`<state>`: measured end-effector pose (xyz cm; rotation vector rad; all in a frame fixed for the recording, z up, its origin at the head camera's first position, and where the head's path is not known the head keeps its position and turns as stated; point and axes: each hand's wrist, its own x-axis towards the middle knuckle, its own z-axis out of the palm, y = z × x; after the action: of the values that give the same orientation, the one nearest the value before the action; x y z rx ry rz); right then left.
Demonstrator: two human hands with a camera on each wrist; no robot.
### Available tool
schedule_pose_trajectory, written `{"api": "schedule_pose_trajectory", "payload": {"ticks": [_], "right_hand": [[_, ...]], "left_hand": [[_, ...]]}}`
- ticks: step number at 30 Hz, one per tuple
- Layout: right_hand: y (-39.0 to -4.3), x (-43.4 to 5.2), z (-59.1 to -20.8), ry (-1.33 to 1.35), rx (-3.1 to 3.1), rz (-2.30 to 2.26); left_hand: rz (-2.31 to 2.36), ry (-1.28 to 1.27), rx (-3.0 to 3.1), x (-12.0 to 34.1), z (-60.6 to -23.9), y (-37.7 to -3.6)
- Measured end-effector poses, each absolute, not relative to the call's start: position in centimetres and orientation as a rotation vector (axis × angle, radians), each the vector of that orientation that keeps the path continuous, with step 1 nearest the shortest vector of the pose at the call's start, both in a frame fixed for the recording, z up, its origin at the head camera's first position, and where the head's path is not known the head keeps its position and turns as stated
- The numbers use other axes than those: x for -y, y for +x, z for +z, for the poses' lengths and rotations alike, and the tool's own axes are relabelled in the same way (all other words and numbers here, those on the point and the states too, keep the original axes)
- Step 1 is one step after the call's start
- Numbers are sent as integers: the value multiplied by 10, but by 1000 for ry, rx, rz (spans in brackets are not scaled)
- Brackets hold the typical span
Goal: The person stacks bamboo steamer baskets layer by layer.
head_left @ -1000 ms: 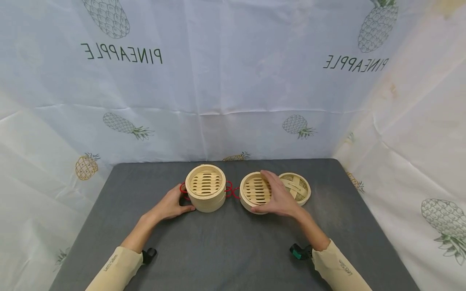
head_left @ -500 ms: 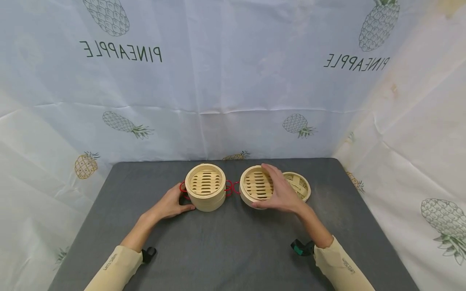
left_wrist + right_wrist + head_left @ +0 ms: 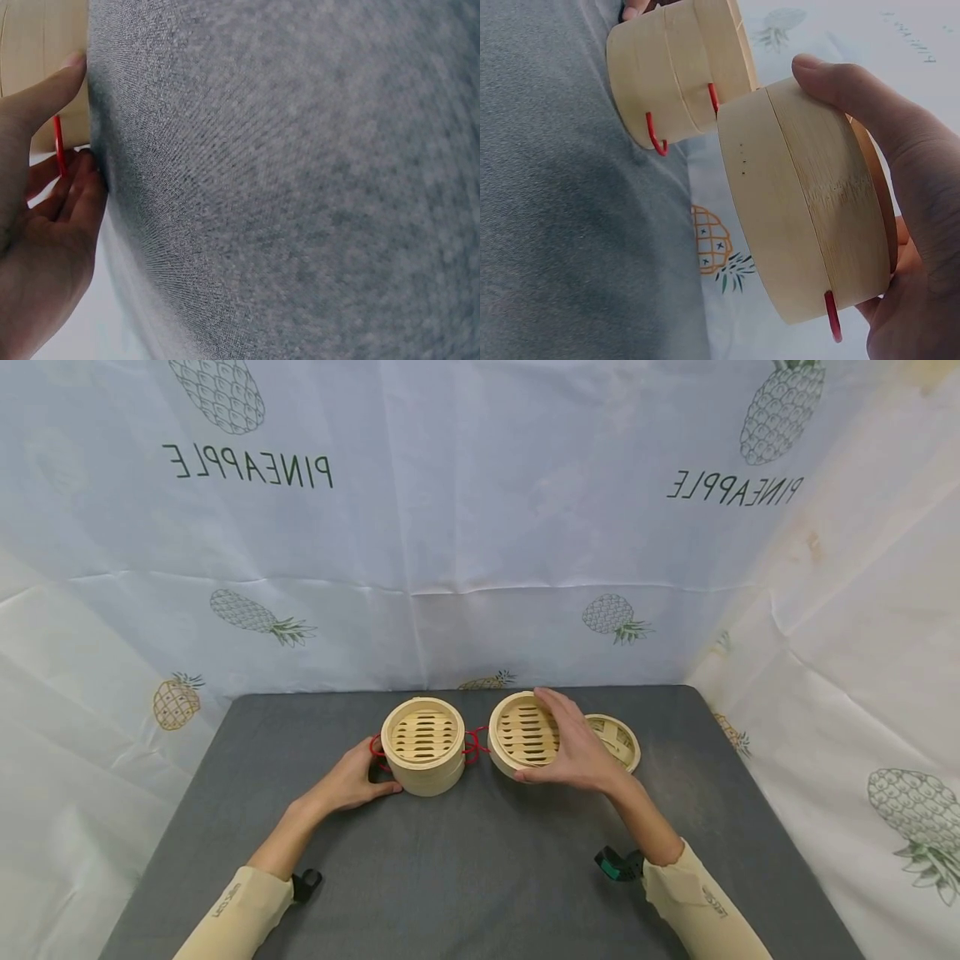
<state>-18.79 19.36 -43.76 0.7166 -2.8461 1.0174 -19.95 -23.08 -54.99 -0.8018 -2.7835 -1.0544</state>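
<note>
- Steamer tray (image 3: 525, 733), the loose bamboo one, is in the right hand (image 3: 573, 752): thumb on the near wall, fingers curled over the far rim, so a proper grip. In the right wrist view (image 3: 810, 202) it's clear of the grey table (image 3: 480, 860), with a red wire loop (image 3: 831, 315) showing at its lower edge.
- Hard to see: the right hand covers the tray's right half from the head camera, so only the slatted floor on the left side shows.
- Lid (image 3: 618, 743) sits on the table just behind and right of that hand, partly hidden by it; the woven top is only half visible.
- Stacked steamer (image 3: 423, 747) stands on the table just left of the held tray, close enough that the red handles (image 3: 472, 745) between them overlap in the head view. Can't tell if they actually touch.
- Left hand (image 3: 348, 781) rests against the stack's near-left side, thumb (image 3: 49, 90) on the bamboo wall and fingers loosely curved near a red handle. The left wrist camera is mostly filled with blurry grey table, and the stack is cut off at the corner.
</note>
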Motion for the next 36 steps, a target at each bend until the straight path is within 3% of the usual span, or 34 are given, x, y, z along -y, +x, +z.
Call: {"api": "schedule_pose_trajectory", "payload": {"ticks": [2, 10, 25, 36], "right_hand": [[-188, -193, -436, 719, 2840, 1019], [-189, -187, -430, 728, 2822, 1007], [-193, -170, -423, 790, 2774, 994], [-198, -157, -415, 848, 2756, 1021]], "left_hand": [[-1083, -787, 2789, 227, -539, -194], [-1077, -868, 2709, 239, -569, -210], [-1051, -809, 2760, 239, -574, -211], [-1101, -832, 2733, 233, -552, -202]]}}
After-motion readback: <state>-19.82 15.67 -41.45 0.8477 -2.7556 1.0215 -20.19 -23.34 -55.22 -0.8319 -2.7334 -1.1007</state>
